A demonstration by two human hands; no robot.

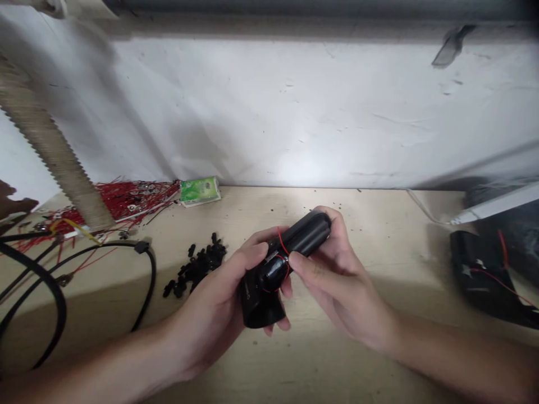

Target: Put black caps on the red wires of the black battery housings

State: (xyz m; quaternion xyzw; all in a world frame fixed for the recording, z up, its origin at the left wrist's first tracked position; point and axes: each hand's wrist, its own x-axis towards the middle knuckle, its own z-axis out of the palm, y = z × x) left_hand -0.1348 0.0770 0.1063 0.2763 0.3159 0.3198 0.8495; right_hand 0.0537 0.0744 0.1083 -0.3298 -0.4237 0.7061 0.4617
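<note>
Between my hands, above the tabletop, is a glossy black plastic housing [300, 238] shaped like a small hair dryer, with a long tubular part and a flared open end pointing down. A thin red wire [283, 242] loops out of it near the joint. My left hand [229, 280] wraps around the flared part, thumb lying on top. With my right hand [337, 272] I hold the tubular part from behind, and the thumb tip presses beside the red wire. The fingers behind the housing are mostly hidden.
Small black parts [200, 264] lie heaped left of my hands. Behind are red wires [135, 202] with metal bits and a green tissue packet [200, 191]. Black cables [149, 280] coil at the left, near a ridged post [54, 146]. Another black housing [475, 275] with red wire lies right.
</note>
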